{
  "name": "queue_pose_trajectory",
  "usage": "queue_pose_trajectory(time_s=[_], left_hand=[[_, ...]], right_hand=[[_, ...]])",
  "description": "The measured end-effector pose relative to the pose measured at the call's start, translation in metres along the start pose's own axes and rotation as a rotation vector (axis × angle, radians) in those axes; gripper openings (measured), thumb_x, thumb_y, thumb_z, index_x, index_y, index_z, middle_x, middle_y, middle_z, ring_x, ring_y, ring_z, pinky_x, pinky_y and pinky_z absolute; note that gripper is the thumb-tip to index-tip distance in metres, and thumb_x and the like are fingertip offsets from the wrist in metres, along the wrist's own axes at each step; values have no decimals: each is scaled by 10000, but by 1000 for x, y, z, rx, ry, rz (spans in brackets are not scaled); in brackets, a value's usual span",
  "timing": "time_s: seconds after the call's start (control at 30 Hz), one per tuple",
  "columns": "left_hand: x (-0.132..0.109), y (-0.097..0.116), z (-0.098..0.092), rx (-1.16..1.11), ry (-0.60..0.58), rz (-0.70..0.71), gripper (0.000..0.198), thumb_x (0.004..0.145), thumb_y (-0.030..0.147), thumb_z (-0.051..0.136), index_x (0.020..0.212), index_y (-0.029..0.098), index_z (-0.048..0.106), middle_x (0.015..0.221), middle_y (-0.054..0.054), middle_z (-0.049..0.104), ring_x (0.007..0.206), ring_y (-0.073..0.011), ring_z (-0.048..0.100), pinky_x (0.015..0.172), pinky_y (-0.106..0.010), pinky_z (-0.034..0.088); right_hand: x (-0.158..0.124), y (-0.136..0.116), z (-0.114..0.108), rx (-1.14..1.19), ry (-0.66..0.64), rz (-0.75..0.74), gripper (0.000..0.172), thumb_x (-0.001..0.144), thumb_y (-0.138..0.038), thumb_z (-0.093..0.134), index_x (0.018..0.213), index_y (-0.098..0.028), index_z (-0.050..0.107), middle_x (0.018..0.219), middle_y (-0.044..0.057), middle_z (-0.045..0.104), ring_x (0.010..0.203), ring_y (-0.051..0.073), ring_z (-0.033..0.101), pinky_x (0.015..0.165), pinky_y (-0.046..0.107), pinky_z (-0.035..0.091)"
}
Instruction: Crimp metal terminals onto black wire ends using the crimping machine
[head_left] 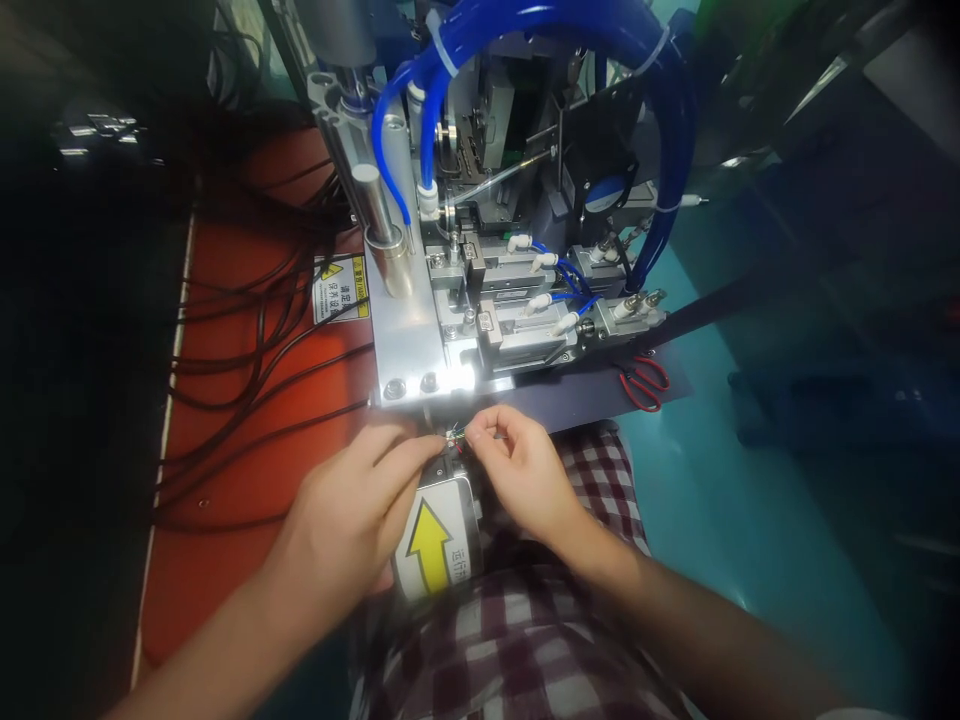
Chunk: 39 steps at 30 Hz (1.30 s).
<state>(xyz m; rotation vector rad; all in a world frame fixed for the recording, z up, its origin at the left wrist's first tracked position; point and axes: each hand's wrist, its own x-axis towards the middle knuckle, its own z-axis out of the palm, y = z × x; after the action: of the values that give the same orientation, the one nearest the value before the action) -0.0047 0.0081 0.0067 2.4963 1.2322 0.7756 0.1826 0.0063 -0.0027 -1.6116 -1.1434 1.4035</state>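
Note:
Close to the machine's front edge, both my hands meet over a small bunch of thin coloured wires. My left hand is closed, its thumb and index finger pinching the left end of the bunch. From the other side, the fingertips of my right hand are pressed together on the wires. Green, white and red strands show in the gap between the hands. Fingers hide the ends, and the strands are too small to tell apart fully. Just below lies a white label with a yellow arrow.
A metal machine with pneumatic cylinders and thick blue hoses stands right ahead. Red-handled pliers or snips lie to the right. Dark cables run across an orange surface on the left.

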Motion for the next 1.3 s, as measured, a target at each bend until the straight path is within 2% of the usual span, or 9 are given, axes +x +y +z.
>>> queue_pose_trajectory(time_s=[0.17, 0.3, 0.47, 0.57, 0.83, 1.07, 1.3], left_hand=[[1, 1, 0, 4, 6, 1, 213, 962, 121, 476, 1088, 144, 646, 942, -48, 606, 803, -143, 662, 608, -208, 503], [0, 2, 0, 3, 4, -9, 205, 964, 131, 480, 1083, 153, 645, 946, -44, 607, 795, -140, 661, 633, -213, 515], [0, 0, 0, -1, -7, -8, 203, 963, 127, 481, 1093, 163, 633, 967, -46, 608, 821, -142, 663, 641, -213, 519], [0, 0, 0, 2, 1, -2, 206, 964, 127, 479, 1098, 165, 630, 958, -46, 610, 828, -147, 664, 639, -215, 523], [-1, 0, 0, 6, -12, -15, 212, 968, 132, 474, 1112, 172, 625, 970, -49, 619, 829, -146, 669, 642, -214, 531], [-1, 0, 0, 3, -4, -17, 212, 967, 143, 470, 1092, 169, 639, 952, -46, 620, 805, -143, 668, 630, -210, 526], [-5, 0, 6, -40, -1, -89, 251, 971, 164, 455, 1126, 217, 646, 979, -33, 640, 878, -161, 665, 721, -243, 541]], right_hand=[[1, 0, -2, 36, 31, -31, 181, 878, -350, 591, 824, -181, 624, 711, -4, 594, 622, 129, 535, 556, 249, 411], [0, -3, 4, 70, 28, -74, 154, 871, -306, 592, 781, -181, 604, 669, -19, 565, 576, 114, 509, 519, 234, 399], [-4, -6, 7, -23, 56, -213, 115, 880, -250, 566, 782, -190, 577, 671, -23, 550, 562, 114, 499, 538, 247, 420], [-4, -3, 6, -62, 62, -237, 113, 889, -243, 553, 791, -193, 578, 691, -13, 563, 575, 121, 507, 552, 256, 432], [-2, -2, 7, -40, 62, -191, 123, 884, -261, 556, 780, -195, 560, 653, -31, 547, 560, 117, 511, 537, 245, 419], [-1, -4, 1, -70, 43, -62, 155, 881, -293, 550, 770, -187, 575, 639, -27, 568, 545, 118, 517, 523, 244, 416], [-5, -9, -1, -222, 120, -323, 105, 892, -255, 587, 889, -177, 658, 761, 17, 641, 658, 144, 576, 626, 274, 467]])
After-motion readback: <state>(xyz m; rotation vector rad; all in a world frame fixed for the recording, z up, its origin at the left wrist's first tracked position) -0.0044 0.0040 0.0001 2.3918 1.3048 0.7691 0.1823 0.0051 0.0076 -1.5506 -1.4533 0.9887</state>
